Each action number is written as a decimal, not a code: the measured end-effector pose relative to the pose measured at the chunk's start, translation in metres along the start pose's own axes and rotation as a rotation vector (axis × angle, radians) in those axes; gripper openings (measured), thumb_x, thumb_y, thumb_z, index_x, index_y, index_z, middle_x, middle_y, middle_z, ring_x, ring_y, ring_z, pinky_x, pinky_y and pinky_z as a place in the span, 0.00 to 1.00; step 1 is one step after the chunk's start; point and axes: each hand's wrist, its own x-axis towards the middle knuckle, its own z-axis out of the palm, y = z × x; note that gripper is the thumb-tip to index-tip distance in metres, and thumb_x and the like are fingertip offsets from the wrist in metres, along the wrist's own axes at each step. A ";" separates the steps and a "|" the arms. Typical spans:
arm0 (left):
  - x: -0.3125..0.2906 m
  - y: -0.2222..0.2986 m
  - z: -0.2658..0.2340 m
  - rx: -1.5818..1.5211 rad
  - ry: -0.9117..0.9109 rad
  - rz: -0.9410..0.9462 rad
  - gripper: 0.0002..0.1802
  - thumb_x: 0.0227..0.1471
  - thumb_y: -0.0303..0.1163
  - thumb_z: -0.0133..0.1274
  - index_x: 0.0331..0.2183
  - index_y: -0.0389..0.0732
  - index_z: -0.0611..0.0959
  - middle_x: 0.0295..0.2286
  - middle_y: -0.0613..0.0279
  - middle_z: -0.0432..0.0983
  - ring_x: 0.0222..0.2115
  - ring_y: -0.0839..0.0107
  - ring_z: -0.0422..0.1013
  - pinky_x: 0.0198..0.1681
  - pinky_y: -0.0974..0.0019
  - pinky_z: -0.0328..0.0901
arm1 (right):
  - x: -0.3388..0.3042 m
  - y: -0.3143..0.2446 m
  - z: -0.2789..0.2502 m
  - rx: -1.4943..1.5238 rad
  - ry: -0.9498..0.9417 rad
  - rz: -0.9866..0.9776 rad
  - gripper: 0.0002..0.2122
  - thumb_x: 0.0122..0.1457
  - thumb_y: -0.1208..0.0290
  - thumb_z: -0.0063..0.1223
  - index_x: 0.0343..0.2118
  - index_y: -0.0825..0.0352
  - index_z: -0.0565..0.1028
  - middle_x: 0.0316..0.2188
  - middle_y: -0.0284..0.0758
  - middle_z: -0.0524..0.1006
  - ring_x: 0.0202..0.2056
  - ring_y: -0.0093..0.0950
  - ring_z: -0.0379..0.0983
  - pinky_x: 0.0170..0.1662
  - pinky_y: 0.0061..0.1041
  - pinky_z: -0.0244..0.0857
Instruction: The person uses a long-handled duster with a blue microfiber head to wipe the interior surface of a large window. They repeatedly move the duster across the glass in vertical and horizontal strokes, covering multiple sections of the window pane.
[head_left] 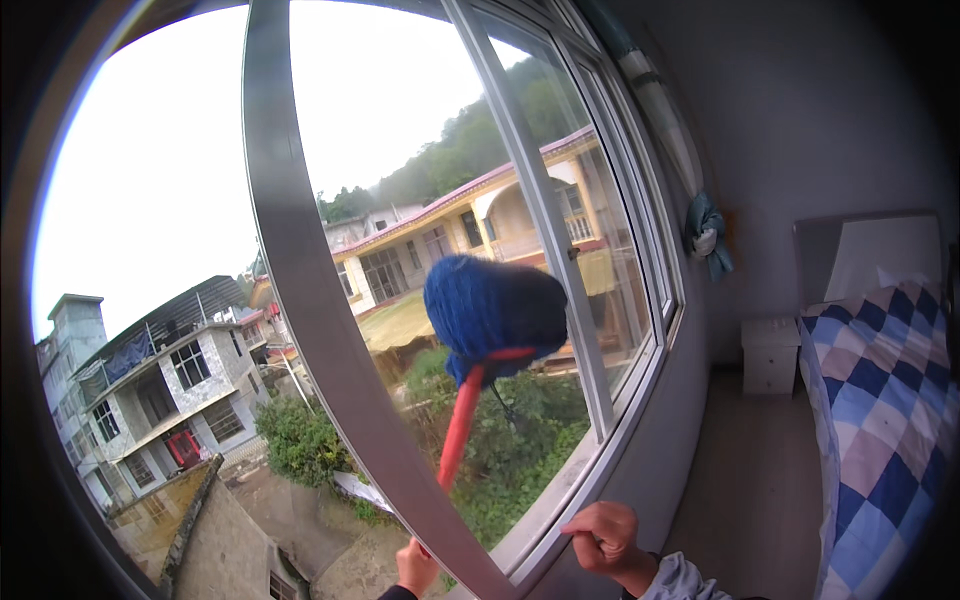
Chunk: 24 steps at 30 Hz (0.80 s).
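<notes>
My left fingers grip the mop by its red handle, which slants behind the frame to the blue head, up and right of them. My right fingers curl in, nothing showing, apart from it.

- And nothing to read here: no text, label, number or sign is legible anywhere in the frame, left to right.
</notes>
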 end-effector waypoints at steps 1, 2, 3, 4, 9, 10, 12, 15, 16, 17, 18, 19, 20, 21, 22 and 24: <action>-0.010 0.008 0.004 -0.072 0.047 -0.056 0.03 0.42 0.28 0.56 0.25 0.40 0.82 0.19 0.60 0.77 0.21 0.62 0.75 0.23 0.64 0.66 | -0.006 0.000 -0.006 -0.066 -0.014 0.016 0.11 0.41 0.85 0.47 0.25 0.62 0.76 0.17 0.31 0.73 0.16 0.30 0.68 0.19 0.26 0.59; -0.013 0.012 0.005 -0.190 -0.091 -0.261 0.10 0.46 0.31 0.57 0.34 0.40 0.79 0.23 0.57 0.76 0.27 0.63 0.73 0.30 0.61 0.66 | -0.010 0.001 -0.011 -0.085 -0.019 0.050 0.10 0.42 0.85 0.46 0.23 0.63 0.77 0.16 0.32 0.74 0.17 0.30 0.70 0.20 0.25 0.61; -0.015 0.017 0.005 -0.281 -0.254 -0.472 0.18 0.49 0.34 0.59 0.43 0.40 0.77 0.28 0.53 0.76 0.33 0.64 0.72 0.36 0.58 0.65 | -0.015 -0.002 -0.018 -0.090 -0.037 0.116 0.09 0.43 0.85 0.45 0.21 0.64 0.77 0.16 0.33 0.75 0.17 0.30 0.71 0.21 0.25 0.62; -0.001 0.018 0.008 -0.296 -0.133 -0.303 0.16 0.47 0.33 0.59 0.39 0.39 0.77 0.24 0.52 0.75 0.29 0.60 0.73 0.32 0.59 0.66 | -0.019 -0.006 -0.024 -0.150 -0.059 0.115 0.08 0.45 0.84 0.47 0.24 0.65 0.77 0.18 0.34 0.75 0.20 0.32 0.72 0.23 0.26 0.64; 0.124 0.002 -0.004 -1.030 -0.024 -0.250 0.13 0.54 0.34 0.51 0.42 0.40 0.74 0.29 0.60 0.74 0.26 0.67 0.72 0.28 0.67 0.67 | -0.023 -0.012 -0.048 -0.295 -0.064 0.203 0.05 0.47 0.82 0.48 0.24 0.65 0.75 0.20 0.38 0.73 0.23 0.38 0.71 0.26 0.31 0.65; 0.149 0.004 -0.020 -1.306 -0.109 -0.318 0.18 0.57 0.37 0.48 0.49 0.42 0.71 0.36 0.63 0.73 0.32 0.72 0.72 0.32 0.70 0.68 | -0.023 -0.012 -0.053 -0.316 -0.061 0.222 0.05 0.47 0.82 0.48 0.24 0.65 0.75 0.20 0.38 0.74 0.23 0.38 0.71 0.27 0.31 0.65; 0.208 0.024 -0.055 -1.680 -0.136 -0.221 0.19 0.60 0.40 0.44 0.50 0.43 0.69 0.40 0.65 0.72 0.35 0.76 0.71 0.35 0.72 0.68 | -0.025 -0.008 -0.066 -0.365 -0.054 0.252 0.05 0.48 0.81 0.48 0.25 0.64 0.75 0.21 0.39 0.74 0.23 0.38 0.72 0.27 0.32 0.66; 0.283 0.085 -0.110 -1.502 -0.056 0.368 0.14 0.61 0.40 0.42 0.46 0.44 0.70 0.41 0.68 0.67 0.40 0.77 0.67 0.41 0.71 0.65 | -0.033 0.001 -0.084 -0.448 -0.050 0.354 0.05 0.49 0.80 0.47 0.26 0.65 0.76 0.22 0.40 0.75 0.25 0.40 0.73 0.29 0.32 0.67; 0.307 0.101 -0.134 -1.242 -0.099 0.655 0.18 0.61 0.39 0.43 0.51 0.46 0.68 0.49 0.71 0.64 0.47 0.79 0.64 0.48 0.70 0.62 | -0.037 0.006 -0.088 -0.463 -0.040 0.372 0.05 0.49 0.80 0.47 0.26 0.65 0.76 0.22 0.40 0.76 0.25 0.40 0.73 0.29 0.32 0.68; 0.329 0.115 -0.155 -1.013 -0.095 0.940 0.24 0.61 0.39 0.45 0.57 0.47 0.66 0.56 0.74 0.61 0.54 0.81 0.61 0.55 0.70 0.60 | -0.042 0.010 -0.092 -0.479 -0.036 0.392 0.05 0.49 0.80 0.47 0.26 0.64 0.76 0.23 0.40 0.76 0.25 0.40 0.73 0.30 0.32 0.68; 0.350 0.126 -0.181 -0.963 -0.072 0.948 0.23 0.61 0.37 0.46 0.57 0.46 0.66 0.56 0.72 0.61 0.53 0.81 0.61 0.55 0.69 0.60 | -0.046 0.014 -0.095 -0.494 -0.030 0.412 0.06 0.49 0.80 0.47 0.26 0.64 0.76 0.23 0.40 0.76 0.26 0.41 0.73 0.30 0.32 0.68; 0.368 0.136 -0.204 -0.913 -0.050 0.956 0.22 0.61 0.36 0.46 0.56 0.45 0.67 0.55 0.71 0.62 0.53 0.81 0.61 0.55 0.68 0.61 | -0.049 0.019 -0.098 -0.500 -0.039 0.413 0.06 0.49 0.79 0.47 0.26 0.64 0.76 0.23 0.40 0.76 0.26 0.41 0.74 0.30 0.33 0.68; 0.383 0.146 -0.221 -0.999 0.059 0.749 0.16 0.60 0.36 0.46 0.49 0.43 0.70 0.47 0.67 0.66 0.45 0.78 0.65 0.48 0.68 0.63 | -0.052 0.024 -0.102 -0.507 -0.046 0.414 0.06 0.49 0.79 0.47 0.26 0.64 0.77 0.23 0.41 0.76 0.26 0.41 0.74 0.31 0.33 0.68; 0.400 0.155 -0.239 -1.099 0.161 0.542 0.12 0.59 0.35 0.46 0.43 0.41 0.73 0.38 0.64 0.70 0.37 0.75 0.68 0.40 0.68 0.65 | -0.054 0.029 -0.103 -0.515 -0.051 0.416 0.06 0.49 0.79 0.47 0.26 0.64 0.77 0.23 0.41 0.76 0.27 0.41 0.74 0.31 0.33 0.68; 0.404 0.159 -0.245 -1.155 0.212 0.394 0.09 0.58 0.35 0.46 0.36 0.40 0.75 0.31 0.62 0.73 0.30 0.72 0.71 0.32 0.67 0.67 | -0.056 0.033 -0.106 -0.514 -0.062 0.450 0.06 0.49 0.78 0.47 0.26 0.64 0.77 0.24 0.41 0.77 0.28 0.41 0.75 0.32 0.33 0.69; 0.413 0.160 -0.257 -0.957 0.394 0.134 0.11 0.57 0.35 0.46 0.30 0.38 0.78 0.23 0.59 0.76 0.22 0.68 0.75 0.25 0.66 0.69 | -0.058 0.040 -0.106 -0.531 -0.065 0.497 0.06 0.49 0.78 0.47 0.26 0.64 0.77 0.24 0.42 0.77 0.29 0.41 0.75 0.33 0.34 0.69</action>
